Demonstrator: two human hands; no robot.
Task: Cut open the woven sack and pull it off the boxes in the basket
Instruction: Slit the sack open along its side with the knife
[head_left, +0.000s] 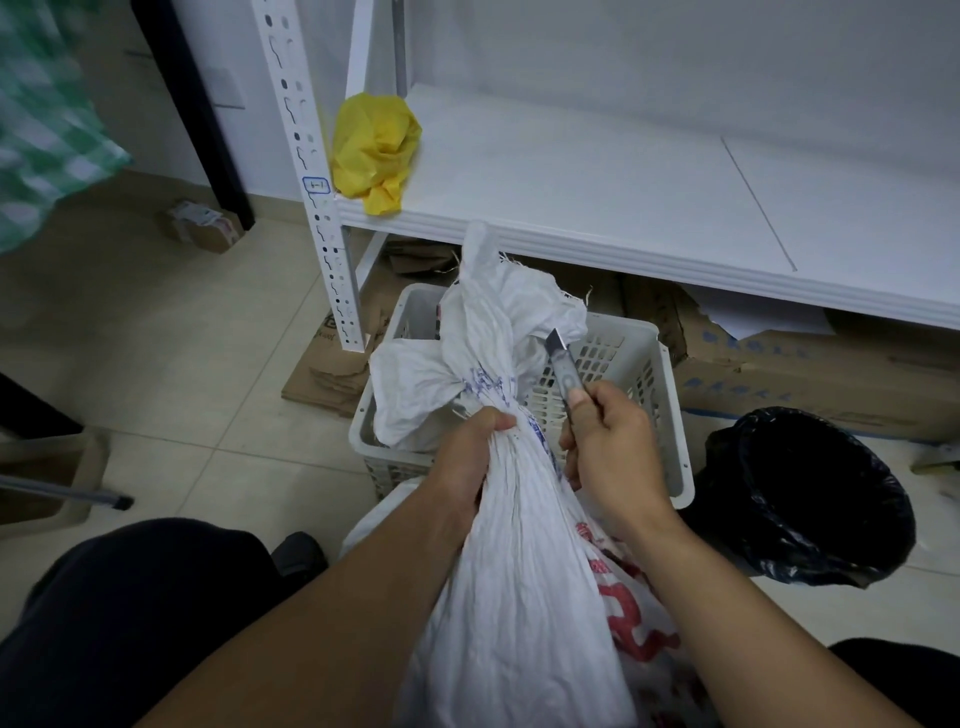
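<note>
Here the left hand (470, 452) is clamped round the gathered neck of the crinkled white woven sack (524, 597), just below its knot. The right hand (610, 447), beside it, grips a utility knife (563, 364), blade at the knot, above the perforated white plastic basket (660, 410).

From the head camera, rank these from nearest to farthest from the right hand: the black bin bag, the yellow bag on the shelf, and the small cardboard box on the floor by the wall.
From the right hand:
1. Black bin bag, just to its right on the floor.
2. Yellow bag, up and left, at the shelf's corner.
3. Small cardboard box, far left on the floor beside the dark post.
</note>
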